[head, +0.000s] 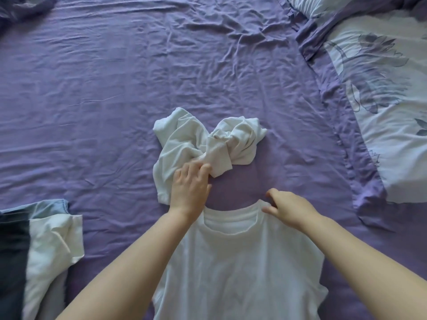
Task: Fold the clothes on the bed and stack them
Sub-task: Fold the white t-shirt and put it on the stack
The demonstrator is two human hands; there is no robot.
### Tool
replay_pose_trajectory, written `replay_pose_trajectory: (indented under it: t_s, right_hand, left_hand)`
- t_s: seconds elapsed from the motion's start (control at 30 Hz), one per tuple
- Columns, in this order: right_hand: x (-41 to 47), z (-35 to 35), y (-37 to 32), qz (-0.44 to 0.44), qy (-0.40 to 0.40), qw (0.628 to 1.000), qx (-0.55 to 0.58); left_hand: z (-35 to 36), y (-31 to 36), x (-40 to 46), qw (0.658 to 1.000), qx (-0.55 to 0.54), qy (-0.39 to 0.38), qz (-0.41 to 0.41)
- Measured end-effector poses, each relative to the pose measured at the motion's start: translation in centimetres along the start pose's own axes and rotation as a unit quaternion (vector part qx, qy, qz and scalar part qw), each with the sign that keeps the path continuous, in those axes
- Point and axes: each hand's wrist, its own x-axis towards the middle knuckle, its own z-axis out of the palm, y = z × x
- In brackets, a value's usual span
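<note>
A white T-shirt (pixel 240 262) lies flat on the purple bed sheet (pixel 104 100) in front of me, its collar pointing away. My right hand (pixel 286 207) pinches the shirt at the right shoulder, next to the collar. Beyond the collar lies a crumpled white garment (pixel 208 139). My left hand (pixel 190 189) rests on the near edge of that garment, fingers curled into its fabric. At the lower left sits a pile of clothes (pixel 41 250): dark, white and light blue pieces.
A floral white and purple pillow or duvet (pixel 381 100) fills the right side of the bed. Another dark purple bundle of cloth (pixel 20 8) lies at the far left corner. Wrinkled sheet stretches across the far middle.
</note>
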Motion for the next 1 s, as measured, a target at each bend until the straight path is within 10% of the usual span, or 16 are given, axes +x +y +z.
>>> replay_pose_trajectory:
  t_s: [0.23, 0.67, 1.0]
  right_hand:
    - [-1.9, 1.6, 0.5, -0.024, 0.046, 0.997, -0.061]
    - [-3.1, -0.3, -3.4, -0.008, 0.211, 0.95, -0.231]
    - [-6.8, 9.5, -9.1, -0.094, 0.253, 0.954, -0.13]
  left_hand:
    - [1.1, -3.4, -5.9, 0.975, 0.031, -0.191, -0.11]
    - [-2.6, -8.8, -6.1, 0.981, 0.095, -0.109, -0.133]
    - [-2.4, -10.8, -10.3, 0.876, -0.219, -0.262, -0.339]
